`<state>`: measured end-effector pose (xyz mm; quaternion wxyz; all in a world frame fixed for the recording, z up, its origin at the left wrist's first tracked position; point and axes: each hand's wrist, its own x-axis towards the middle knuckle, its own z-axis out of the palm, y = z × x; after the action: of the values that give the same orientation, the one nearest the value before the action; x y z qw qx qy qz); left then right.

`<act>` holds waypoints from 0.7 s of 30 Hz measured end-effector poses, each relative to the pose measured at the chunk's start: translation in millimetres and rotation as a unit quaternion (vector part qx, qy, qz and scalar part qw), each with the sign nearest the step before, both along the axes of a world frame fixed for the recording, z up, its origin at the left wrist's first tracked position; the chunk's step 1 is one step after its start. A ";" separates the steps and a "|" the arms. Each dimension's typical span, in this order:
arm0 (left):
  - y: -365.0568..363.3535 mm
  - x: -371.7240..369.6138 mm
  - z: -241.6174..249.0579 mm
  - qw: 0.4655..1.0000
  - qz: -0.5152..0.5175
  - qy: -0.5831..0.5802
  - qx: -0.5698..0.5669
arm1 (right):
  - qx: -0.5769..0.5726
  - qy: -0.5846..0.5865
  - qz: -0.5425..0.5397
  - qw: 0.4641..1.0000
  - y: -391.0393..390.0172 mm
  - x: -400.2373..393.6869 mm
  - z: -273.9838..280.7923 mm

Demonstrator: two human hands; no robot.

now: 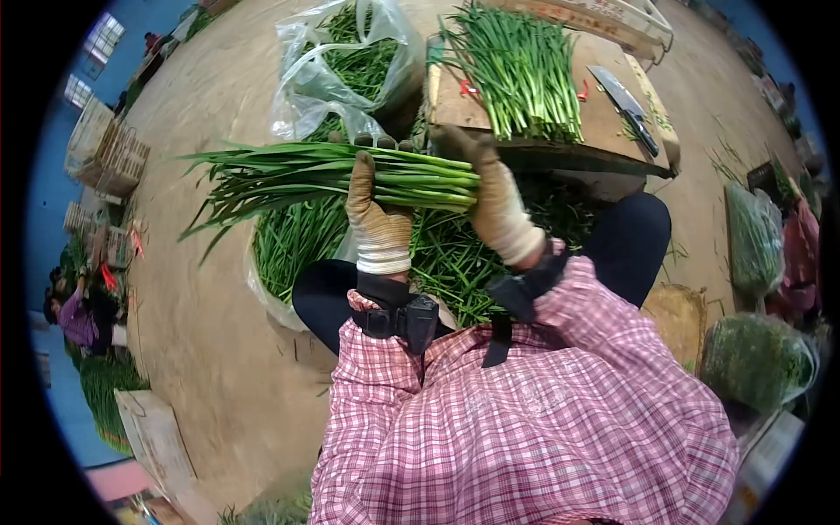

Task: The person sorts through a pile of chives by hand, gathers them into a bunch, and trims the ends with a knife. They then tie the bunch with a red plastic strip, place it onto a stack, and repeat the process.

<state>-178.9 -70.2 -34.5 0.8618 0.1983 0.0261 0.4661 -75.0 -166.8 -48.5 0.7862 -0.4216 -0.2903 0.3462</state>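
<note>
My left hand (376, 206), in a brown-and-white work glove, is closed around a bunch of garlic chives (289, 171). The bunch lies sideways, its leafy tips to the left and its pale stem ends to the right. Against those stem ends rests my right hand (499, 197), gloved the same way, fingers stretched upward and slightly blurred. Just beyond, a thick pile of garlic chives (521, 74) sits on a wooden board (604, 57) with red ties at its sides. A knife (626, 109) with a black handle lies to the pile's right.
A clear plastic bag (302, 66) of greens stands ahead on the left. Loose greens (455, 254) fill the space between my knees. Bagged greens (757, 359) sit at right. Crates (109, 149) and another person (79, 311) are far left. A plastic crate (612, 13) is behind the board.
</note>
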 end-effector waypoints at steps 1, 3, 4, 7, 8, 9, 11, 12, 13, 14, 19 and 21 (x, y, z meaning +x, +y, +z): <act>0.9 2.6 -3.7 1.000 0.003 0.017 -0.023 | 0.026 0.017 -0.011 0.999 8.2 2.3 -6.5; 14.6 4.1 -14.9 0.997 -0.018 0.038 -0.063 | 0.072 0.022 -0.116 0.990 18.2 29.5 -15.9; 15.9 4.1 -17.4 0.997 -0.018 0.037 -0.065 | 0.055 0.089 -0.143 0.984 11.3 45.1 -11.4; 18.5 14.9 -33.8 0.994 -0.041 0.044 -0.087 | -0.004 0.038 -0.157 0.987 27.0 41.3 -11.7; 16.4 19.2 -34.0 0.994 -0.046 0.043 -0.087 | -0.028 -0.023 -0.132 0.991 32.8 34.7 -7.4; 16.4 21.7 -33.3 0.993 -0.040 0.051 -0.101 | 0.003 0.055 -0.091 0.994 28.7 30.4 -1.8; 20.1 21.9 -28.4 0.989 -0.031 0.067 -0.128 | -0.030 -0.079 -0.150 0.985 10.2 43.2 11.7; 22.7 21.8 -26.1 0.989 -0.028 0.064 -0.127 | -0.066 -0.217 -0.199 0.953 0.9 53.4 14.5; 23.8 21.3 -24.5 0.989 -0.032 0.063 -0.128 | -0.062 -0.201 -0.174 0.962 -6.2 56.9 12.6; 24.3 20.5 -25.6 0.989 -0.038 0.065 -0.131 | -0.123 -0.261 -0.158 0.944 -13.7 52.5 10.8; 29.2 29.6 -41.0 0.991 -0.038 0.100 -0.076 | -0.150 -0.498 -0.250 0.817 -31.0 45.4 12.7; 29.7 28.1 -35.8 0.983 -0.041 0.114 -0.135 | -0.217 -0.383 -0.322 0.838 -44.4 66.6 -13.9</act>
<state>-150.8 -40.5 -70.3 0.8906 0.1327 0.1791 0.3965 -8.5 -211.2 -62.4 0.5676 -0.7500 -0.3340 -0.0614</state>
